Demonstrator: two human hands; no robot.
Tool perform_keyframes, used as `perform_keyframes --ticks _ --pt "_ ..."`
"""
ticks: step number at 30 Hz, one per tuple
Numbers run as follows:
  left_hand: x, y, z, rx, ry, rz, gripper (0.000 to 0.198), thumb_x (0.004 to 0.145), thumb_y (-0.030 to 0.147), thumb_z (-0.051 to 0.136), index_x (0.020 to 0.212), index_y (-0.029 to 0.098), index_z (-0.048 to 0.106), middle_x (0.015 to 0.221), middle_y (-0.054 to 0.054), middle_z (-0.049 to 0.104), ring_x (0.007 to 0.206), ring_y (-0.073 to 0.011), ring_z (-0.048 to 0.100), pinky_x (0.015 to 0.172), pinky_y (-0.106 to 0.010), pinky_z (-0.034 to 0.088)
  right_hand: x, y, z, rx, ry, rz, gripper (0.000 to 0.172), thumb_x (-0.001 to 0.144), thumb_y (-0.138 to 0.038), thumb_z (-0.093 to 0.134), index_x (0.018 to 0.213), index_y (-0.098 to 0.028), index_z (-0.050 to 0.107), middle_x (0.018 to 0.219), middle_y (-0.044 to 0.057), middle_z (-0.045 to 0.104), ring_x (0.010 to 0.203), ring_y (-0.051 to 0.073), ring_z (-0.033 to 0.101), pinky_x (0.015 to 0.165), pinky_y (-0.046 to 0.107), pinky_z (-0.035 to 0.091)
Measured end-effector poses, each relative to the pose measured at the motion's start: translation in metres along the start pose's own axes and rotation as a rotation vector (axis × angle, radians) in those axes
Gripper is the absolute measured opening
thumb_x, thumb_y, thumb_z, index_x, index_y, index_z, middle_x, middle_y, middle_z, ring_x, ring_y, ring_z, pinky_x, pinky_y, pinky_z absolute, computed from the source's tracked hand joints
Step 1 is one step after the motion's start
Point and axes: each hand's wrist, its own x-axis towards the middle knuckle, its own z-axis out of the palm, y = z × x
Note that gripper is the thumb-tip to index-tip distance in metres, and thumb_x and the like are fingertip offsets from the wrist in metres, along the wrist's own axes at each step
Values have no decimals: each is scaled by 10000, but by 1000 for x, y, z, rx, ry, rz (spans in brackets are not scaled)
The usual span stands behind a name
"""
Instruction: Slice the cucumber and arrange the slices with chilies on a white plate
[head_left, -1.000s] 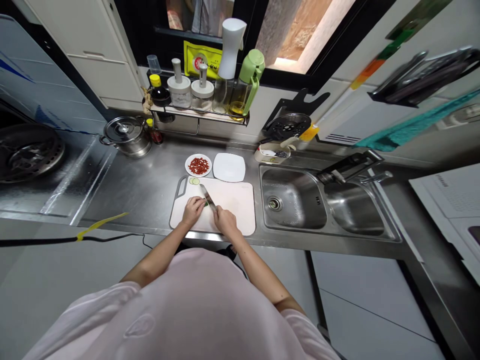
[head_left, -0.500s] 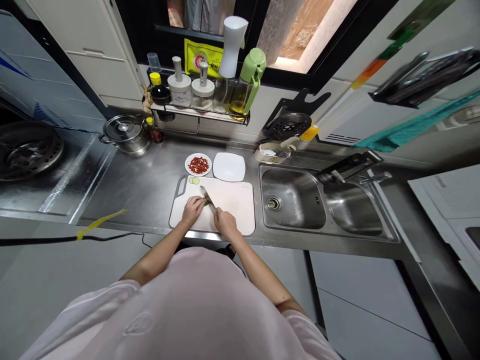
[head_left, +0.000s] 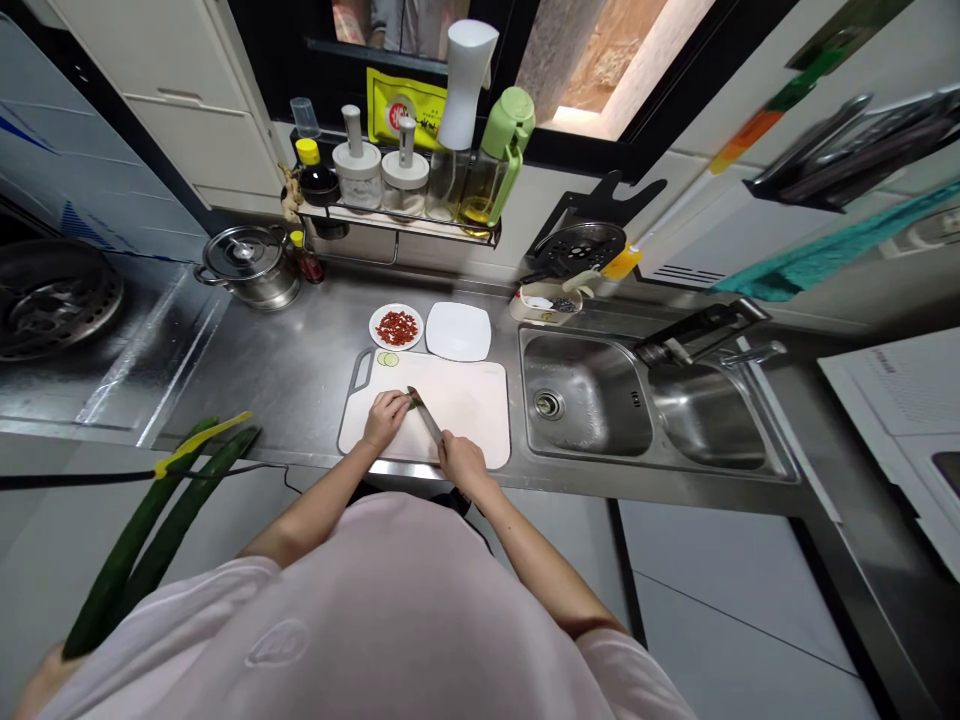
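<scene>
Our left hand presses a small green piece on the white cutting board, and our right hand grips a kitchen knife just beside it. 2 cucumber slices lie at the board's far edge, near a plate of chopped red chilli. 2 long green stalks hang at lower left.

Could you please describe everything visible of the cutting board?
The cutting board is an off-white, plastic-looking rectangle with rounded corners and a handle cutout at its far left corner. It lies flat on the steel counter beside the sink. Two cucumber slices lie near the cutout, and the left hand and right hand are over it.
</scene>
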Motion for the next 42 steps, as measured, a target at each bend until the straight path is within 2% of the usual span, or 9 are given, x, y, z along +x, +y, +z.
perform_keyframes --ticks 21,34,42 --pt "1 0 -1 -15 -4 -7 206 886 264 449 969 218 632 948 -59 605 931 -172 537 834 -360 450 35 -21 -15 10 43 -28 257 937 -236 308 1082 -155 504 943 121 650 885 213 618 727 287 410" --pt "1 1 -1 -9 -8 -13 203 885 259 453 980 224 629 957 -58 604 937 -173 537 846 -359 448 5 1 -1 -1 7 -42 251 931 -250 309 1048 -163 513 892 108 651 837 219 620 689 282 390" --pt "1 1 -1 -9 -6 -14 207 886 267 447 970 224 632 948 -59 603 933 -176 543 838 -367 454 14 -7 -7 2 -2 -29 237 927 -238 334 1067 -164 511 917 112 649 864 215 617 707 281 397"
